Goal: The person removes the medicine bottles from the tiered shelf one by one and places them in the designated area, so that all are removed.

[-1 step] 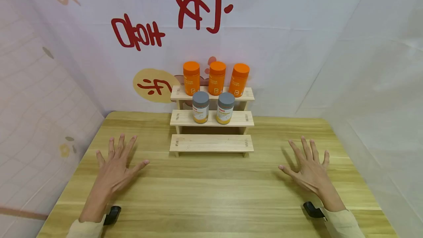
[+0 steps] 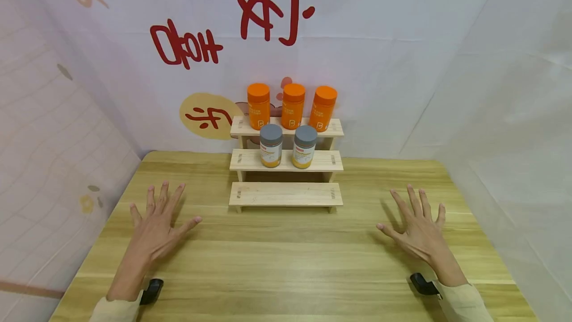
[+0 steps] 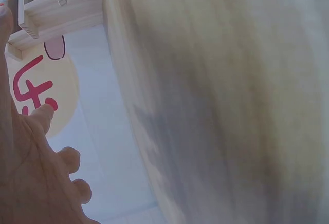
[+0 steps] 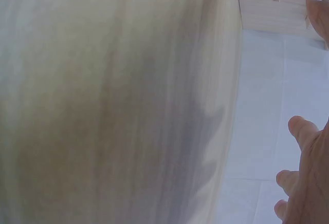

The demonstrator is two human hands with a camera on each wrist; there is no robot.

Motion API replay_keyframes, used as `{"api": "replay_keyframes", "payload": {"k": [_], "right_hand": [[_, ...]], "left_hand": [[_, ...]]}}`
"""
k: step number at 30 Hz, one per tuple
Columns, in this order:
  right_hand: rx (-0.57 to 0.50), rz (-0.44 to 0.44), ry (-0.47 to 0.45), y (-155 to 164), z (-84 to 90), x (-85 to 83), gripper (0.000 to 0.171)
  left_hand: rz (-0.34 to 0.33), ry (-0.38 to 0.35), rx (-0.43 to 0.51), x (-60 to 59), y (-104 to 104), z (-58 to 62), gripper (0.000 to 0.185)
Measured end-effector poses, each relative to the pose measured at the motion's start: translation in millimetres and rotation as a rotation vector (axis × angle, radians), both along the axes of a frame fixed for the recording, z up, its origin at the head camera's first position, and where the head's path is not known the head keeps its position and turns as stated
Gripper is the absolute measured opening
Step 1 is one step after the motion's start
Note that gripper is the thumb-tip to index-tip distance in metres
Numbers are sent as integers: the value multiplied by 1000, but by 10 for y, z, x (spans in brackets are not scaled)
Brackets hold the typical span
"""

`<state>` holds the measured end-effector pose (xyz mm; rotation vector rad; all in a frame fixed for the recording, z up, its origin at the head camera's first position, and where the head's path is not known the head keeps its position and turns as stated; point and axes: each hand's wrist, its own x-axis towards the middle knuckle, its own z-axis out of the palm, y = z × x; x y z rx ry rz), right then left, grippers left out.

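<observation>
Both hands lie flat on the pale, grained wooden tabletop (image 2: 286, 262), palms down: left hand (image 2: 156, 225) with fingers fanned wide, right hand (image 2: 417, 232) likewise, neither holding anything. Between them and further back stands the three-tier stepped shelf of light unfinished wood (image 2: 286, 194), bottom step bare. Two grey-capped jars with yellow labels (image 2: 287, 145) stand upright on the middle step, three smooth orange cylindrical bottles (image 2: 292, 106) on top, stepped so each row shows.
</observation>
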<state>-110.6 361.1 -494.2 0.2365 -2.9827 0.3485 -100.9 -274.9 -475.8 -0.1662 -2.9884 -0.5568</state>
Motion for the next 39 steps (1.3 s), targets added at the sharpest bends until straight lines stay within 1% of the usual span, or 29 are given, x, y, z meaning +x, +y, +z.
{"api": "replay_keyframes", "payload": {"k": [9, 16, 21, 26, 30, 33, 39], "right_hand": [[-8, 2, 16, -28, 22, -9, 98], [-43, 8, 17, -100, 89, -53, 96], [-79, 24, 24, -192, 164, -125, 95], [-104, 45, 39, -298, 231, -194, 96], [-140, 60, 53, -360, 275, -225, 95], [-173, 75, 61, -406, 306, -255, 94], [-224, 86, 55, -505, 376, -327, 94]], "left_hand": [[-8, -15, 11, -24, 34, 31, 95], [-23, -31, 77, -79, 89, 30, 95], [-29, -49, 123, -142, 164, 35, 94], [-33, -83, 184, -229, 252, 22, 94], [-37, -112, 231, -296, 345, -9, 94], [-32, -120, 268, -337, 416, -38, 93], [-43, -135, 402, -432, 588, -81, 93]]}}
